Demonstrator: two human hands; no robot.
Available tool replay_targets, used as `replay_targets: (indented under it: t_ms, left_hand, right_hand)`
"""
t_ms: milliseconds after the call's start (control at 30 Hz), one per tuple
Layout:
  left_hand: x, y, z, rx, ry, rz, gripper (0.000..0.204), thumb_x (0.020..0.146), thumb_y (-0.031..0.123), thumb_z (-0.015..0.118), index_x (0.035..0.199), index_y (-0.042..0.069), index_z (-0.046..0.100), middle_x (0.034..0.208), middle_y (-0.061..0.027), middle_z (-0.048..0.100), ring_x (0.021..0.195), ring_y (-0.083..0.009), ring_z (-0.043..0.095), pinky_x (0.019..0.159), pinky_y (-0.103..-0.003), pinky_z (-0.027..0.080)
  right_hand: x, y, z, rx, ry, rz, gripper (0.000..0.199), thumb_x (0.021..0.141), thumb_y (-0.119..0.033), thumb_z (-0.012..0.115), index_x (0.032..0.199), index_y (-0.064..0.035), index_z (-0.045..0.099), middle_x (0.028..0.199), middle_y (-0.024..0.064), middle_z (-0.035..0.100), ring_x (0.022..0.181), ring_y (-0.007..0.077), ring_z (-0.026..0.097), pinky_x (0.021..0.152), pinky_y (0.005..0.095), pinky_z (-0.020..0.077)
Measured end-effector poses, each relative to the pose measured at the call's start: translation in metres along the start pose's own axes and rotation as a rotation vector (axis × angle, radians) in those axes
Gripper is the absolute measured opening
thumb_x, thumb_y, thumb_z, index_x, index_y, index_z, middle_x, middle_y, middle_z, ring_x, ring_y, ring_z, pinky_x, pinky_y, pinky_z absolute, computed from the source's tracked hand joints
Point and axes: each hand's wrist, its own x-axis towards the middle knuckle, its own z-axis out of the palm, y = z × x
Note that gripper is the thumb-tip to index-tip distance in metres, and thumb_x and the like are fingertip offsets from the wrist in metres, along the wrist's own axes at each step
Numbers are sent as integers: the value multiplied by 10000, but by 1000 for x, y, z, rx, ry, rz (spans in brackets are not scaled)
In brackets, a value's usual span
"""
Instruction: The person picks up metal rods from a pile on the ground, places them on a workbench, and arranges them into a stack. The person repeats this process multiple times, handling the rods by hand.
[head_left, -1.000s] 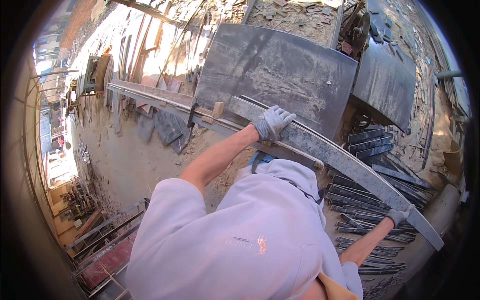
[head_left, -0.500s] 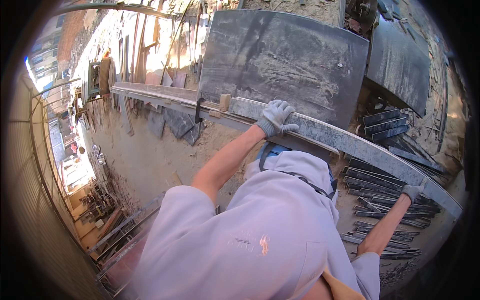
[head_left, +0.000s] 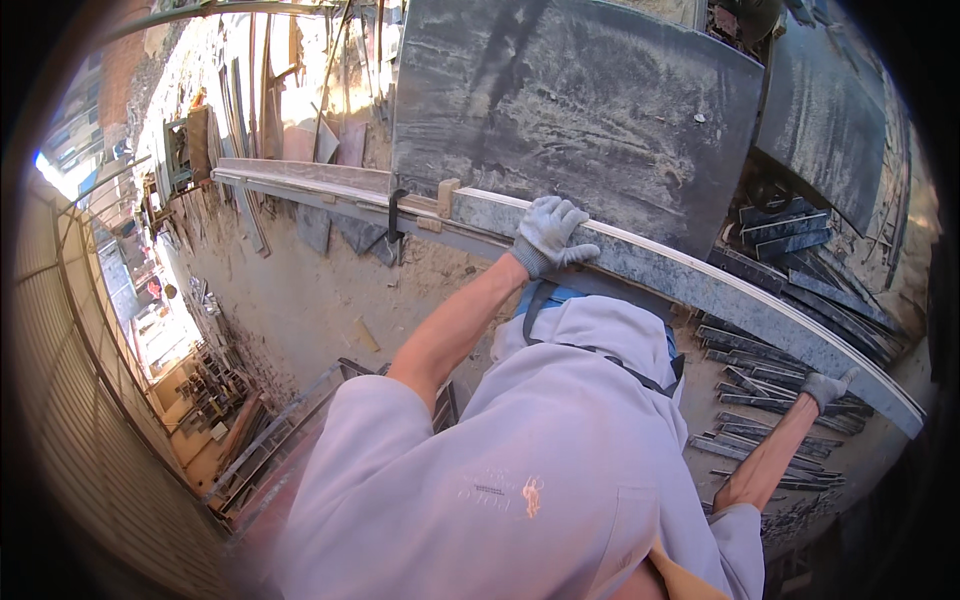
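Observation:
A long, narrow grey stone strip runs in front of me, its pale upper edge facing up. My left hand, in a grey-white work glove, is closed over the strip near my waist, fingers across the top edge and thumb along the near face. Far to the right, my right hand, also gloved, grips the strip close to its end; its fingers are partly hidden. Left of my left hand, a small wooden block and a black clamp-like hook sit on the long rail.
Beyond the strip lies a large dusty dark slab, with another slab to its right. Several cut stone strips lie on the ground under my right arm. A metal frame stands at lower left, near a corrugated wall.
My view has shifted, so the large slab sits higher in it. More of the stone strip's pale upper edge shows. Both hands keep their places on the strip.

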Motion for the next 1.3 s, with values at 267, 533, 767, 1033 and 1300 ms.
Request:
replay_targets:
  t_ms: [267,533,767,1033,1300]
  left_hand:
    - [-9,-9,4,-64,-73,50,541,968,547,638,1281,106,658,1181,-133,680,1164,-350,634,1140,-536,424]
    - [-21,-1,10,106,-59,29,451,983,495,620,1360,251,667,1289,-129,631,1266,-352,573,1226,-607,298]
    - [-15,3,13,101,-102,1,410,977,464,631,1289,203,686,1205,-118,655,1136,-339,619,1088,-545,420]
    - [-10,6,11,91,-177,-45,401,971,449,633,1283,203,691,1198,-113,666,1106,-339,616,987,-509,447]
    - [-11,8,10,63,-167,-56,378,946,436,660,1240,202,702,1160,-95,660,1098,-322,609,967,-498,439]
  right_hand:
    - [-1,34,-6,-4,26,66,717,1030,-595,526,1562,-117,476,1569,150,516,1423,407,484,1201,609,366]
    - [-7,80,-11,47,44,146,736,1034,-624,494,1568,-117,469,1587,150,500,1445,413,460,1214,616,345]
    - [-1,108,-13,78,53,198,755,1038,-649,467,1573,-117,463,1602,149,486,1464,418,439,1225,623,326]
    - [-1,152,-40,207,11,167,884,988,-782,390,1589,-137,446,1615,130,477,1468,387,448,1224,595,344]
    - [-15,184,-31,202,74,176,895,983,-792,387,1594,-140,438,1615,131,476,1468,387,448,1223,595,345]
